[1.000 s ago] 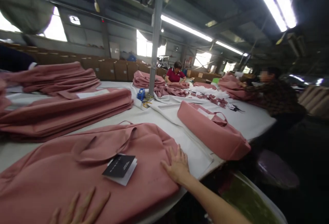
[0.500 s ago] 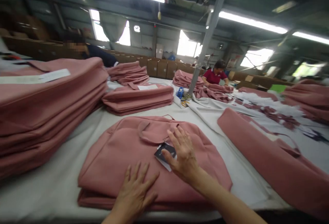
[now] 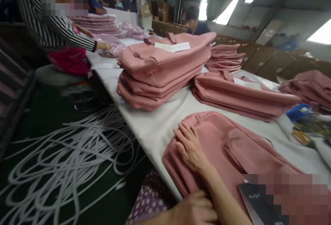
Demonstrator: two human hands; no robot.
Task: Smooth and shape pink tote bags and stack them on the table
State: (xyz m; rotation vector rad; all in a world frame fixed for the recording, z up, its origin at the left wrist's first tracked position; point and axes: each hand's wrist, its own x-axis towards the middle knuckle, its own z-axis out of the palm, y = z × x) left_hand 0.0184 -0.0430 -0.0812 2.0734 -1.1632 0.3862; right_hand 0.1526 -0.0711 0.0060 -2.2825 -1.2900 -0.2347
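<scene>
A pink bag [image 3: 219, 142] with looped handles lies flat on the white-covered table, stacked on at least one more layer. My right hand [image 3: 190, 149] rests palm down on its left end, fingers stretched out. Below the right forearm, my left hand [image 3: 198, 207] is closed at the bag's near edge, fingers curled and slightly blurred; the edge itself is partly hidden there. On the bag's front lies a black hang tag [image 3: 258, 201], partly covered by a pixelated patch.
A tall stack of pink bags [image 3: 165, 70] and a lower stack [image 3: 240, 94] stand beyond. Yellow-handled scissors [image 3: 301, 137] and a blue tape dispenser [image 3: 298, 112] lie at right. White tubing [image 3: 69, 159] covers the floor. A person in stripes [image 3: 59, 28] handles plastic-wrapped goods.
The view has swung left. My right hand has moved from beside the tag to the bag's left end. My left hand, flat before, is now curled at the near edge.
</scene>
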